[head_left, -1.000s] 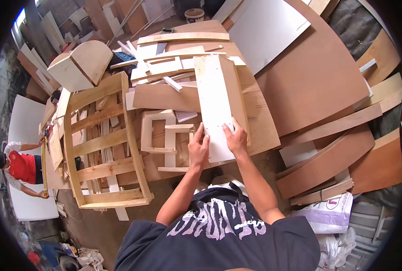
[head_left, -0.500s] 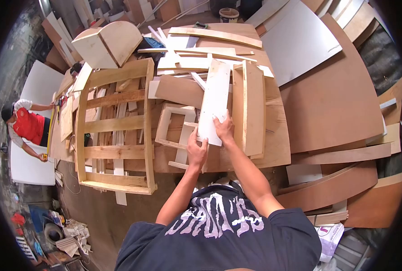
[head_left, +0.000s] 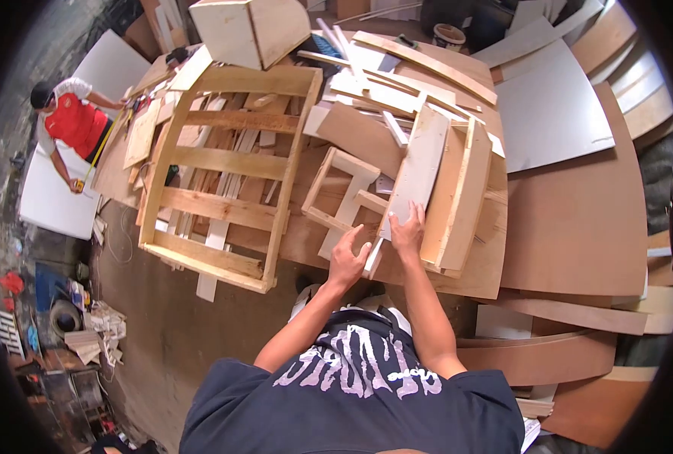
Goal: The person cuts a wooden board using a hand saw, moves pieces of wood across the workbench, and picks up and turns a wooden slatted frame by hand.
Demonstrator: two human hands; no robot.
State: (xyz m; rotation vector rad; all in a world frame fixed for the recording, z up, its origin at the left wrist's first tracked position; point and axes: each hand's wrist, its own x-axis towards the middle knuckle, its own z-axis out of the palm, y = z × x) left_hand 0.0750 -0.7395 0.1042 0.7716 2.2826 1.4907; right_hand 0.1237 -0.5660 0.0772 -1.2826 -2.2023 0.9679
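A long white board lies slanting on the work table, along the left side of an open wooden box. My right hand rests on the board's near end with its fingers stretched out. Just left of it, my left hand is open with thumb and fingers apart, off the board. By that hand's thumb, a narrow white strip sticks out past the table edge. A small wooden frame lies beyond my left hand.
A large slatted wooden frame leans at the table's left. Behind it stands a box with a rounded side. Loose strips cover the back. Large sheets stand at right. On the far left, a person in red holds a tape measure.
The white board, earlier held between both hands, now lies beside the wooden box. My left hand has come off it; my right hand stays on its near end. The view has turned.
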